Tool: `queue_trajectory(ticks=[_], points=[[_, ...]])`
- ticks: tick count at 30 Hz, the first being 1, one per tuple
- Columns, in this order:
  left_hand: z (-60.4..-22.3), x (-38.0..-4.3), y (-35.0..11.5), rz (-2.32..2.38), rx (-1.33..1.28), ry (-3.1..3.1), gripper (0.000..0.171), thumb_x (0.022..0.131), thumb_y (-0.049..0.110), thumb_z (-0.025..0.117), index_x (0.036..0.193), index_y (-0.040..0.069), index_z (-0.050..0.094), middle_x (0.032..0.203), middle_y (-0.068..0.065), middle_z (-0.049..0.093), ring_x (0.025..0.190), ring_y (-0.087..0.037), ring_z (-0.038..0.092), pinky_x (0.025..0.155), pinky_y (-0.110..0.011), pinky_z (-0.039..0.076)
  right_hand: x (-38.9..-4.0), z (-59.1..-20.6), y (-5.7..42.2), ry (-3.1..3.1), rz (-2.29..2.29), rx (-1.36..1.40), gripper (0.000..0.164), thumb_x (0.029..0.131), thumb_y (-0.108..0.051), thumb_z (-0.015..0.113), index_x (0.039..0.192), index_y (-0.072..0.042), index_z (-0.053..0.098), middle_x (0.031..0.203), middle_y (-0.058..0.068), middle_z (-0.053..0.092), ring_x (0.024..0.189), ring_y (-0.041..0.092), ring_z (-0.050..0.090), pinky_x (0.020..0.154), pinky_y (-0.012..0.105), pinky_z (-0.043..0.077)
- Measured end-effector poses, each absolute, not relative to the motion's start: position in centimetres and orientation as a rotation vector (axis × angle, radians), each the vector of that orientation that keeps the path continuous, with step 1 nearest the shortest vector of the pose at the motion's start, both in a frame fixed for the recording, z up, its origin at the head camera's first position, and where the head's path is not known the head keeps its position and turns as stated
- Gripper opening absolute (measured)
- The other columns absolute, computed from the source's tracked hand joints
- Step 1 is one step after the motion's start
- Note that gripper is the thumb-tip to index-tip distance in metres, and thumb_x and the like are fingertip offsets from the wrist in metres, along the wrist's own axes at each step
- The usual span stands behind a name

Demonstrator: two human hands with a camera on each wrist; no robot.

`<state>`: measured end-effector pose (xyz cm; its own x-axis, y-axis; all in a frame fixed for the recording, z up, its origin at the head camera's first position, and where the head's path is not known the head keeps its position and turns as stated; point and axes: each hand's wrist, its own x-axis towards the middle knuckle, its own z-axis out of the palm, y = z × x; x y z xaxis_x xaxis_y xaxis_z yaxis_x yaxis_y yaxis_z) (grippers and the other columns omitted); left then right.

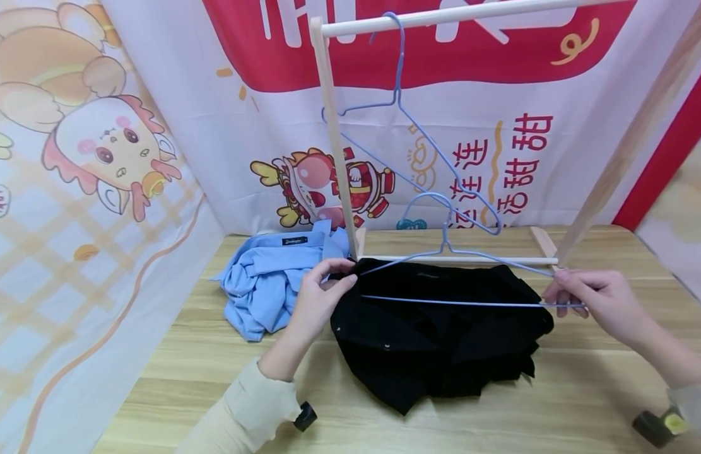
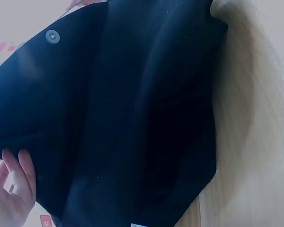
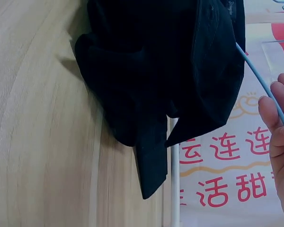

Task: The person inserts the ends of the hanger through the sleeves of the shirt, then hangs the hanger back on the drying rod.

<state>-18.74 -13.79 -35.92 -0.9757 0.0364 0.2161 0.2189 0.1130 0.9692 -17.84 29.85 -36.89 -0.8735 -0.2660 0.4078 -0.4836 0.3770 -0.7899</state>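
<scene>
on the wooden surface [image 1: 174, 384], the black garment [image 1: 430, 359] sits bunched before the rack [image 1: 335, 126]. my left hand [image 1: 318, 293] pinches its left edge between thumb and fingers, where one end of the blue hanger [image 1: 452, 302] disappears into the cloth. my right hand [image 1: 594, 296] grips the hanger's other end, beyond the garment's right edge. a crumpled light-blue garment [image 1: 267, 277] lies left; a second hanger [image 1: 399, 63] hangs from the rack's top bar.

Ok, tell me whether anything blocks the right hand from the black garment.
Nothing visible does. The right hand pinches one end of the lower blue hanger, and only that hanger spans the small gap to the black garment. The light-blue garment lies on the opposite side, beyond the left hand.
</scene>
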Motion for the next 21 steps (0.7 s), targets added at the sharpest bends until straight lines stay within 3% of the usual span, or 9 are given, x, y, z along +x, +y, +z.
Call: queue_trajectory(ticks=[15,21], points=[[-35.4,-17.4,-13.0,-1.977,-0.348,-2.203,0.029,0.095,0.002,0.068,0.123,-0.004,0.064,0.122,-0.016,0.062,0.105,-0.026,0.061,0.088,-0.025,0.051,-17.1,-38.6,28.6,-2.257,1.627,0.743,0.042,0.102,0.015,0.044,0.080,-0.005,0.074,0.064,0.003,0.063,0.053,0.009,0.052,0.042,0.033,0.030],[-35.2,-16.9,-12.7,-2.003,-0.369,-2.132,0.028,0.094,-0.002,0.067,0.121,-0.008,0.064,0.119,-0.017,0.063,0.109,-0.021,0.059,0.092,-0.025,0.050,-16.6,-39.1,28.2,-2.277,1.597,0.711,0.042,0.102,0.014,0.045,0.080,-0.006,0.074,0.066,0.002,0.064,0.055,0.008,0.055,0.043,0.033,0.033]])
